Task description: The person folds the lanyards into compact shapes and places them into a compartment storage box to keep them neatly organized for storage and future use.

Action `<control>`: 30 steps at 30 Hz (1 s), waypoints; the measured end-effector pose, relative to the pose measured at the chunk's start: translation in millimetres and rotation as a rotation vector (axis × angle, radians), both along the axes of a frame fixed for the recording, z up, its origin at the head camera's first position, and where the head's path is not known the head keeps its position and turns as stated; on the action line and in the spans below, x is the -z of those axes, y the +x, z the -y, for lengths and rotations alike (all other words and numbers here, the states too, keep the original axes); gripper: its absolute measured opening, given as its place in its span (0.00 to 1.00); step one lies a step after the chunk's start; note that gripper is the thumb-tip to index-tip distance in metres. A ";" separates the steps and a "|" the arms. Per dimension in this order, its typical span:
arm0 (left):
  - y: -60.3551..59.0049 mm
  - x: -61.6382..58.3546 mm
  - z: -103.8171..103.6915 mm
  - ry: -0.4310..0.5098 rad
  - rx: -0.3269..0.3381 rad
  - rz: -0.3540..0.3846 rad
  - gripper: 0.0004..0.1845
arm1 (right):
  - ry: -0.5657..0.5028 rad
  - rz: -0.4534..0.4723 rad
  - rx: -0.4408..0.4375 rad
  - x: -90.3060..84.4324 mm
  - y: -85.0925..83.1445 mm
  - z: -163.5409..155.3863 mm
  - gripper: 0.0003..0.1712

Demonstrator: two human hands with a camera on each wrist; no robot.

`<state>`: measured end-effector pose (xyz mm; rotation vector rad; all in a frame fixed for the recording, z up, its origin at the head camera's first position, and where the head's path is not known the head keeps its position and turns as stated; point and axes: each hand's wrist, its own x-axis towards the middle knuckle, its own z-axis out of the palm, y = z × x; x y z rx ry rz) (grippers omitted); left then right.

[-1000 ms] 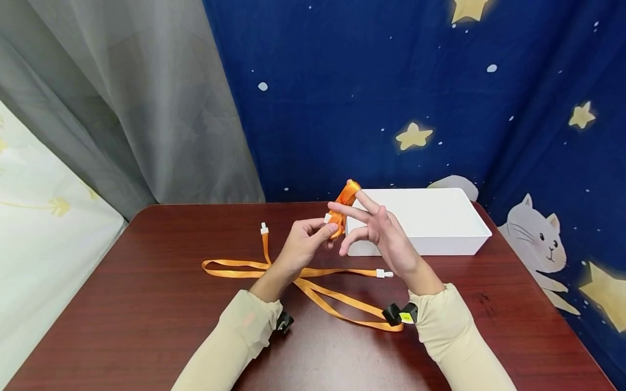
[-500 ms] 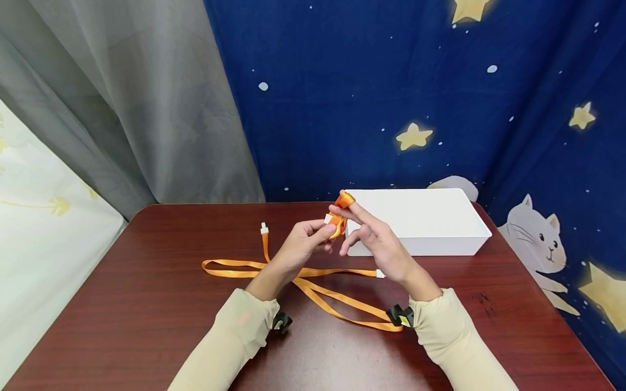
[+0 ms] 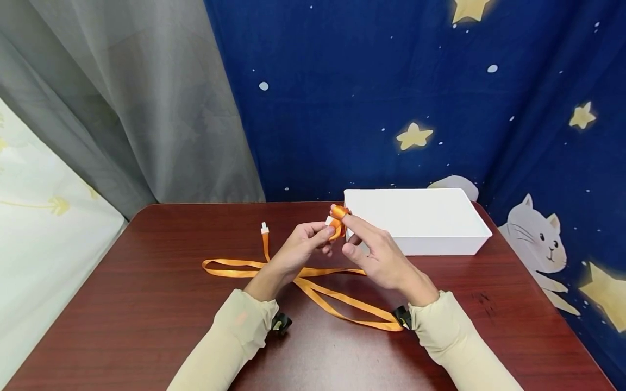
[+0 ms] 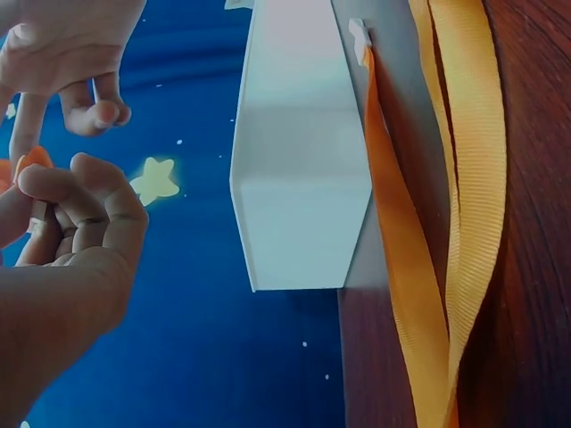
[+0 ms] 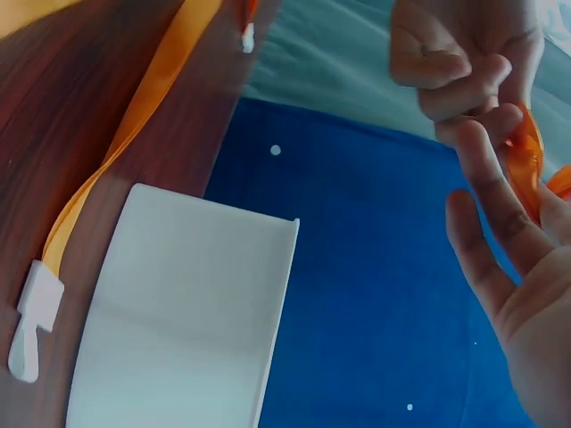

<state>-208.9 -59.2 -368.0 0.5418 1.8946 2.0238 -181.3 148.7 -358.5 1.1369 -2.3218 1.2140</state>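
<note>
both hands are up off the dark reddish wooden table (image 3: 146,304), working on a flat orange ribbon-like strap with small white plastic ends (image 3: 337,222). the left hand (image 3: 303,247) has its fingers curled and pinches the bundled bit of strap between thumb and fingertips, which looks like it's there to keep the wound part from springing loose. the right hand (image 3: 379,255) has the strap looped round its extended index finger, thumb tucked in close, other fingers only loosely bent, so that finger seems to be acting as a little spool. in the right wrist view you can see the orange band lying across the fingers (image 5: 500,196) pretty clearly, hand mostly spread rather than clenched. the rest of the strap isn't gathered at all: it trails down onto the table in long loose loops under and between the forearms, with one white tip (image 3: 264,228) lying off to the left, well apart from the hands. the material looks woven and a bit glossy, thin, folds easily, stays flat where it rests on the wood. a white rectangular plastic box (image 3: 420,220) sits just behind the hands towards the back right of the table. behind it all hang a blue star-and-cat backdrop (image 3: 440,98) and a grey curtain (image 3: 122,108).
</note>
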 end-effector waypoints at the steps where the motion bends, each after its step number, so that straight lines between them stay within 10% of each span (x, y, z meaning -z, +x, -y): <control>1: -0.2 0.0 -0.1 0.000 0.000 -0.004 0.13 | 0.010 -0.013 0.008 0.7 0.2 -0.3 0.40; 30: 0.6 -5.0 1.1 0.208 0.105 0.131 0.12 | 0.265 -0.405 0.110 6.3 -3.2 -2.5 0.38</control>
